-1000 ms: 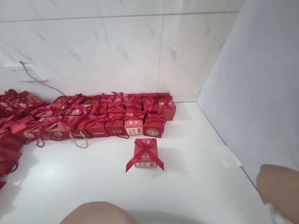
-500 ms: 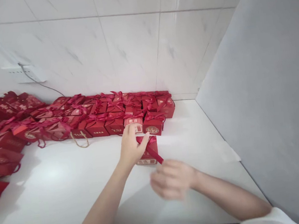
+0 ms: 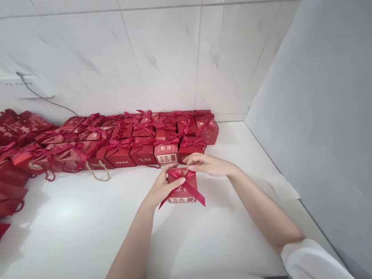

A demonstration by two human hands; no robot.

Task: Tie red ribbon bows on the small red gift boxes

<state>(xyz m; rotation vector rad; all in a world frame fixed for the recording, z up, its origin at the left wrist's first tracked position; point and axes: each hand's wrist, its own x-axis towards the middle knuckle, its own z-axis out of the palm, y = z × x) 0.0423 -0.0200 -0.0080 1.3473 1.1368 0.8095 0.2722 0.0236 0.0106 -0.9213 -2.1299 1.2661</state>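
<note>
A small red gift box (image 3: 181, 194) with pale lettering sits on the white table in front of me. A red ribbon (image 3: 197, 196) is tied in a bow on its top, and its two tails hang toward me. From the left, my left hand (image 3: 164, 187) holds the bow, thumb across its middle and fingers curled over the box's far left edge. My right hand (image 3: 209, 164) reaches over from the right, its thumb and fingers closed at the bow's right loop. Part of the loops is hidden under the fingers.
Rows of red gift boxes (image 3: 117, 156) with ribbon bows stand along the tiled wall (image 3: 163, 57). More red boxes (image 3: 1, 198) fill the left side. A wall socket (image 3: 25, 87) with a cable is behind them. A grey panel (image 3: 330, 109) bounds the white table (image 3: 93, 239) on the right.
My right hand has moved from the near side, where it held a ribbon tail, up to the bow's right side. Both ribbon tails now hang over the box front. My left hand stays at the box.
</note>
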